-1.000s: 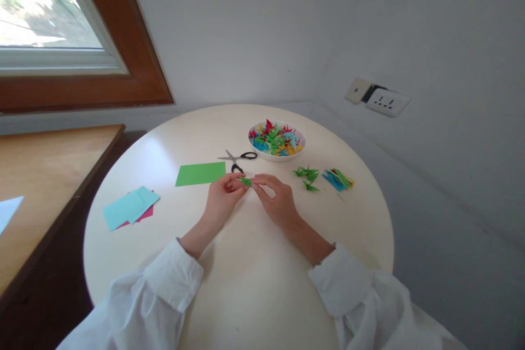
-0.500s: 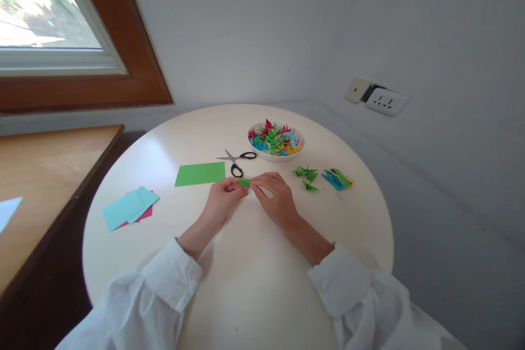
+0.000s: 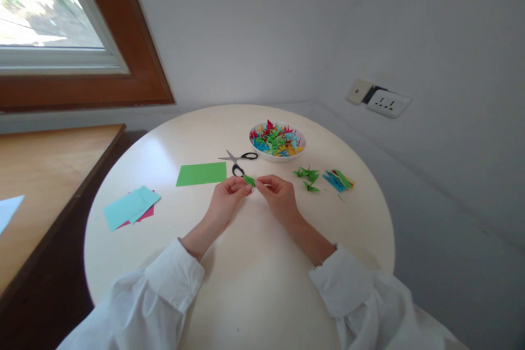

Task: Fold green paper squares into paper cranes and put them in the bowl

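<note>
A small folded green paper piece is pinched between my left hand and my right hand, just above the middle of the round cream table. Both hands have fingers closed on it, thumbs and forefingers meeting at the paper. Directly behind it lie black-handled scissors and a flat green paper sheet. White sleeves cover both forearms.
A white bowl full of colourful folded paper pieces stands at the back. Several small green folded pieces and coloured paper strips lie to the right. Light blue and pink sheets lie left. A wooden ledge adjoins the table's left.
My right hand's fingers have curled in closer to the paper piece, and the piece has tilted a little. Both hands stay in the same spot.
</note>
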`<state>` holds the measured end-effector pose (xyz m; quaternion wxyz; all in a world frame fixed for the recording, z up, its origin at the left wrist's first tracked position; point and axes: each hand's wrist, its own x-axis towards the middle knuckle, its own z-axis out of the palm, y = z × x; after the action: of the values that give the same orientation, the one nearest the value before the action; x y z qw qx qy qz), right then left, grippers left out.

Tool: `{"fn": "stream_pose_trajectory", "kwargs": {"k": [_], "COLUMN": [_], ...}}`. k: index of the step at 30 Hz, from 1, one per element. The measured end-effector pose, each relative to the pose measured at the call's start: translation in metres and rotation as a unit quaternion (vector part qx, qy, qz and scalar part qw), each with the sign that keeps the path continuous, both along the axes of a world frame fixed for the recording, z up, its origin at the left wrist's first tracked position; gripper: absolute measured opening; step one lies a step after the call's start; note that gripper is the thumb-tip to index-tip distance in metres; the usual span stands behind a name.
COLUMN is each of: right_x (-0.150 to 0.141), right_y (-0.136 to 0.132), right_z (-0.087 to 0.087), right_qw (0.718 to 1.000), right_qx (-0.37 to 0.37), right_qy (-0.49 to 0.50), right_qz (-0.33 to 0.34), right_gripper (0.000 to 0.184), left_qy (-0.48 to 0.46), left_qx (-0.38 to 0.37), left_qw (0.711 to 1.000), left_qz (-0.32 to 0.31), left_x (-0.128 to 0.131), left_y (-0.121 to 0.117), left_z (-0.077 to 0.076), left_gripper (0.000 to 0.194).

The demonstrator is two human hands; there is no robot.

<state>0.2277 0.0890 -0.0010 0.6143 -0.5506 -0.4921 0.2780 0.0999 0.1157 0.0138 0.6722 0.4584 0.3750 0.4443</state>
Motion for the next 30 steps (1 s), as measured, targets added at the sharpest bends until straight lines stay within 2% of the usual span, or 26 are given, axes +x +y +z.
{"fn": "stream_pose_trajectory", "kwargs": {"k": [6, 9, 16, 22, 26, 30], "right_x": [-0.0029, -0.0041, -0.0068, -0.0081, -0.0082, -0.0085], "right_y": [0.0005, 0.0000, -0.0017, -0.0056, -0.0069, -0.0056], "right_z": [-0.0015, -0.0011, 0.0000, 0.0014, 0.0023, 0.0036], "right_qw": [0.999, 0.999, 0.999, 0.999, 0.999, 0.999], "right_qx": [0.002, 0.002, 0.012, 0.045, 0.051, 0.031], "right_qy": [0.042, 0.054, 0.052, -0.006, -0.014, 0.032], "right_qz": [0.006, 0.006, 0.000, -0.005, 0.003, 0.008], "right_gripper": [0.014, 0.014, 0.013, 0.008, 0.008, 0.011], "left_qy": [-0.034, -0.035, 0.017, 0.072, 0.065, 0.042], "left_qx": [0.003, 0.015, 0.066, 0.120, 0.121, 0.097], "left_qw": [0.999, 0.999, 0.997, 0.989, 0.989, 0.993], "left_qz": [0.028, 0.029, 0.038, 0.050, 0.057, 0.051], "left_x": [0.0036, 0.0042, 0.0030, 0.0035, 0.0034, 0.0024], "left_y": [-0.0027, -0.0034, -0.0019, -0.0034, -0.0042, -0.0029], "left_z": [0.0010, 0.0009, -0.0018, -0.0010, 0.0009, 0.0004], "left_gripper": [0.033, 0.029, 0.019, 0.019, 0.022, 0.019]}}
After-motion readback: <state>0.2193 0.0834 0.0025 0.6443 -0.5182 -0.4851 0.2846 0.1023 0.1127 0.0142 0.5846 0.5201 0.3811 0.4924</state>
